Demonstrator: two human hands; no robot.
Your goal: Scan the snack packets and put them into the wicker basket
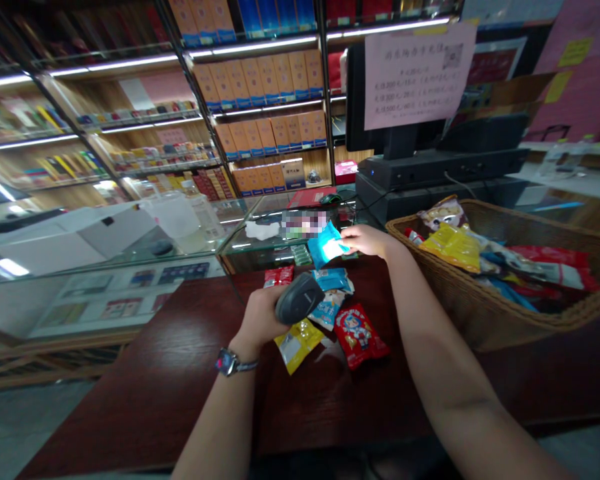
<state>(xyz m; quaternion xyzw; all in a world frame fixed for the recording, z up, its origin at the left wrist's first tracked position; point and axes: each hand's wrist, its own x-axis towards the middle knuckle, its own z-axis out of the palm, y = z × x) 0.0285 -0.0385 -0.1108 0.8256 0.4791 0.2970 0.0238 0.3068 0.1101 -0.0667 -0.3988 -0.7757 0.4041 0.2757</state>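
Observation:
My left hand point(260, 317) is closed round a dark grey handheld scanner point(299, 298), its head aimed forward over the counter; a watch sits on that wrist. My right hand point(367, 240) pinches a light blue snack packet point(327, 245) and holds it up above the dark wooden counter point(180, 373), just ahead of the scanner. Below the two hands lie several snack packets: a red one point(359, 335), a yellow one point(299, 343), a blue and white one point(329, 305) and a small red one point(279, 275).
A wicker basket point(480, 313) full of snack packets stands at the right. Behind it is a black monitor on its base point(430, 167) with a pink notice point(417, 73). A glass display case point(130, 267) runs to the left, and shelves of boxed goods point(265, 100) fill the back.

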